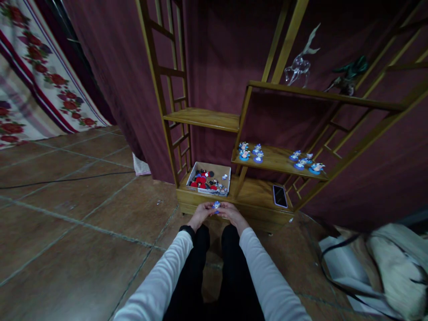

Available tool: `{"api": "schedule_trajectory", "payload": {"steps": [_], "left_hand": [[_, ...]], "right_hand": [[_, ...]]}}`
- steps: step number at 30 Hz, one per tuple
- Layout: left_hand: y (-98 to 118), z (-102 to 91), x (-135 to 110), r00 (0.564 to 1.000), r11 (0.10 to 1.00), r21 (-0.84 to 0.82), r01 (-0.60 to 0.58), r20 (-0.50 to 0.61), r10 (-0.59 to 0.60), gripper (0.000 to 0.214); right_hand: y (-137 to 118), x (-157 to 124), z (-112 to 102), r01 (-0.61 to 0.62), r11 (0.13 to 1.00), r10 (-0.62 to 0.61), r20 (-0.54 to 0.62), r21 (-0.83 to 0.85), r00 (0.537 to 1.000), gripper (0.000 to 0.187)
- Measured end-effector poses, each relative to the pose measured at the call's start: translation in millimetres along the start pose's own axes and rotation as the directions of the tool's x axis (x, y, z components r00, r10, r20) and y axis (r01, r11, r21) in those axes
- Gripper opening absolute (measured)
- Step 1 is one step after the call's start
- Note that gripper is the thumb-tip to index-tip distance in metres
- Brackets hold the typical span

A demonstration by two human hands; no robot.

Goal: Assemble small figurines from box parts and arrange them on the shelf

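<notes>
Between my fingertips, in front of the shelf's low base, is a small purple-and-white figurine [216, 205]. My left hand [202, 213] grips it from one side, and my right hand [231, 211] closes on it from the other. Just beyond my hands a shallow cardboard box [229, 174] holds a jumble of red, black and white figurines. On the middle shelf [276, 161] several similar figurines stand upright on round bases: a group [258, 156] at its left end and another group [300, 164] toward the right.
A phone [280, 196] lies on the lowest board, right of the box. Higher up stand a clear deer ornament [299, 69] and a dark green ornament [351, 73]. Bags [394, 263] rest on the floor at right. A black cable [67, 179] crosses the tiles at left.
</notes>
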State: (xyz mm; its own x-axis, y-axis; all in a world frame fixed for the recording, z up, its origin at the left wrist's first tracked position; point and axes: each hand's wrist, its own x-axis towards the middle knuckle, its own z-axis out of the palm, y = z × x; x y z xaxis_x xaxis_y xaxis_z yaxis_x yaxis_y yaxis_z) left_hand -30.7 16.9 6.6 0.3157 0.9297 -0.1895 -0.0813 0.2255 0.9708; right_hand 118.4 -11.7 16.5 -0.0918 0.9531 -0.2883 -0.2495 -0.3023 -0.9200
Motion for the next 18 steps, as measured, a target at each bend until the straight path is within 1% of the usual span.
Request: {"api": "schedule_trajectory", "payload": {"steps": [3, 7, 12, 15, 18], "left_hand": [[-0.2, 1.1, 0.1, 1.000, 0.999, 0.038, -0.024, 0.003, 0.023, 0.038], [-0.4, 1.3, 0.1, 0.999, 0.998, 0.065, -0.002, 0.035, -0.001, 0.032], [-0.9, 1.1, 0.0, 0.999, 0.998, 0.065, 0.013, 0.030, -0.015, 0.028], [-1.0, 1.1, 0.6, 1.000, 0.997, 0.081, -0.007, 0.016, 0.006, 0.027], [-2.1, 1.0, 2.6, 0.998, 0.992, 0.119, -0.053, -0.013, 0.055, 0.025]], "right_hand": [[1.5, 1.1, -0.8, 0.005, 1.000, -0.005, -0.008, 0.003, 1.000, 0.032], [2.1, 2.0, -2.0, -0.002, 1.000, 0.002, 0.003, 0.000, 1.000, 0.032], [2.3, 3.2, -2.4, -0.009, 1.000, 0.009, 0.008, -0.012, 1.000, 0.032], [2.0, 2.6, -2.3, -0.008, 1.000, 0.009, 0.015, -0.009, 1.000, 0.034], [1.4, 1.2, -1.9, -0.003, 1.000, 0.003, 0.026, -0.005, 1.000, 0.035]]}}
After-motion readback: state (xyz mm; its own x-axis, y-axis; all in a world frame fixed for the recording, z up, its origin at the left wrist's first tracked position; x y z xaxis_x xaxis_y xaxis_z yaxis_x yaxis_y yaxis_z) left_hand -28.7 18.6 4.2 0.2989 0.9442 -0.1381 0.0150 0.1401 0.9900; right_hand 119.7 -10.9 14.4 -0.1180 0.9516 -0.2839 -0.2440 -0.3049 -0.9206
